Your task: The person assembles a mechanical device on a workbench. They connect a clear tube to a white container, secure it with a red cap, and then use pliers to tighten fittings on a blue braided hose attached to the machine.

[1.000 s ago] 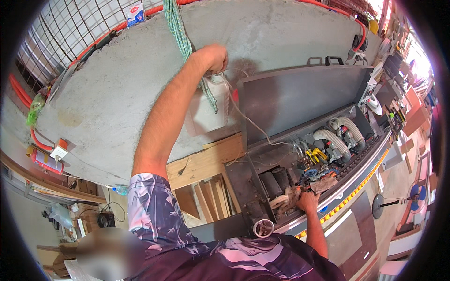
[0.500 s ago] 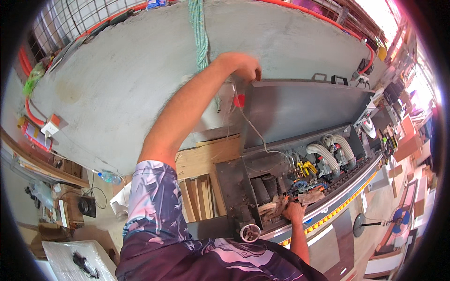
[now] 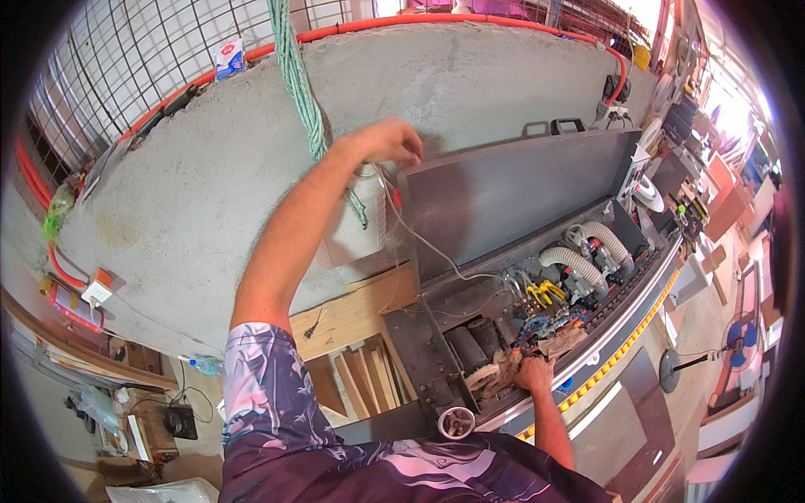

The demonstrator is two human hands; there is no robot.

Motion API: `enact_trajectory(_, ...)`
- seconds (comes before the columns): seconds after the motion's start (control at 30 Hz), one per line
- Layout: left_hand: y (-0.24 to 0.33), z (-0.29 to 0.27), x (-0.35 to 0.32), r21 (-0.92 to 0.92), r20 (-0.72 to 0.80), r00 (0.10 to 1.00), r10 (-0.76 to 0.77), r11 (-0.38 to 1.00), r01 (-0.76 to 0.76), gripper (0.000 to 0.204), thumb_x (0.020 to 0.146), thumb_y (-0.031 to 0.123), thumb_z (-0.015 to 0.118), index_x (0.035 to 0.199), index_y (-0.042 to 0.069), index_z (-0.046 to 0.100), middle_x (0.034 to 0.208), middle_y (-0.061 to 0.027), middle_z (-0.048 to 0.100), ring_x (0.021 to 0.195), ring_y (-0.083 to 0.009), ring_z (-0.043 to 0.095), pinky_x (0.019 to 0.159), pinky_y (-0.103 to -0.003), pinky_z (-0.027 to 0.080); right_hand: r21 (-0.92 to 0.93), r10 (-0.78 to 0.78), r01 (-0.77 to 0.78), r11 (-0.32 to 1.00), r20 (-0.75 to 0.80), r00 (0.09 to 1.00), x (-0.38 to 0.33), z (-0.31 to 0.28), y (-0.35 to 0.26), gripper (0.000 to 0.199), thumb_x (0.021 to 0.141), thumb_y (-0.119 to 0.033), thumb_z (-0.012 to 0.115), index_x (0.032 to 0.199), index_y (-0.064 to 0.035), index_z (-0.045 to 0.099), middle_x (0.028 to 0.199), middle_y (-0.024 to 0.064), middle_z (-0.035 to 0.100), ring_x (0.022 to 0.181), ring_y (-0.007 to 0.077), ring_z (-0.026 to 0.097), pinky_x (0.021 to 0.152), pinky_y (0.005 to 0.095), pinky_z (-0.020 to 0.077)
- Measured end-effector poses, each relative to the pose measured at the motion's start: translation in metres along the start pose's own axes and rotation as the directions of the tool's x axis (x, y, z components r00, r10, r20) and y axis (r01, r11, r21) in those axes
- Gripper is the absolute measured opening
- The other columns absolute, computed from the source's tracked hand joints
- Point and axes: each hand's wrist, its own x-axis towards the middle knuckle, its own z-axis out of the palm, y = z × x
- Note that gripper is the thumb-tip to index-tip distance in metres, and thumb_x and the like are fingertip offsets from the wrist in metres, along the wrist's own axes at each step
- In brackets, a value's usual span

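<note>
1. Beneath our left hand (image 3: 392,144) we see the white translucent plastic jug (image 3: 359,233) standing upright against the wall, neck upward, long axis near vertical.
2. That hand's fingers bend loosely downward beside the corner of the raised grey metal lid (image 3: 520,197); we cannot tell whether they pinch anything.
3. The lid's long axis runs left to right, its panel steeply tilted.
4. Our right hand (image 3: 535,373) reaches over the box's near edge beside a brown crumpled lump (image 3: 488,375); its grip we cannot tell.
5. Behind, we face a rough grey concrete wall (image 3: 193,168) with a hanging green rope (image 3: 295,75).
6. The dark grey metal box (image 3: 436,333) holds ribbed cream hoses (image 3: 572,261) and yellow-handled pliers (image 3: 549,291).
</note>
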Motion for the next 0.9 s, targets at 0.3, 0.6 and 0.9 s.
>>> enact_trajectory(0.3, -0.001, -0.033, -0.05, 0.136, -0.573, 0.803, -0.167, 0.946, 0.294, 0.027, 0.098, 0.025, 0.067, 0.109, 0.002, 0.079, 0.096, -0.0231, 0.076, 0.087, -0.0398, 0.073, 0.084, -0.045, 0.056, 0.155, 0.032, -0.007, 0.988, -0.16, 0.987, -0.024, -0.125, -0.05, 0.025, 0.087, -0.031, 0.07, 0.089, -0.0081, 0.081, 0.091, 0.0201, 0.077, 0.09, 0.0395, 0.075, 0.093, 0.058, 0.0548)
enact_trajectory(0.6, -0.009, -0.036, -0.049, -0.054, -0.691, 0.617, -0.377, 0.878, 0.477, 0.03, 0.096, 0.026, 0.07, 0.097, -0.002, 0.079, 0.091, -0.0283, 0.074, 0.091, -0.0458, 0.073, 0.086, -0.051, 0.057, 0.289, -0.343, 0.868, 0.403, -0.832, 0.436, 0.081, -0.404, -0.227, 0.025, 0.095, -0.014, 0.073, 0.116, 0.0005, 0.071, 0.101, 0.0144, 0.077, 0.093, 0.0238, 0.075, 0.085, 0.0352, 0.0569)
enact_trajectory(0.9, -0.001, -0.036, -0.049, -0.036, -0.704, 0.652, -0.281, 0.931, 0.362, 0.03, 0.098, 0.027, 0.067, 0.099, -0.001, 0.079, 0.089, -0.0257, 0.074, 0.087, -0.0433, 0.072, 0.083, -0.049, 0.055, 0.229, -0.754, 0.88, 0.415, -0.455, 0.474, 0.207, -0.429, -0.322, 0.047, 0.085, -0.01, 0.081, 0.128, -0.0024, 0.066, 0.106, 0.0083, 0.074, 0.093, 0.0194, 0.068, 0.084, 0.0346, 0.0545)
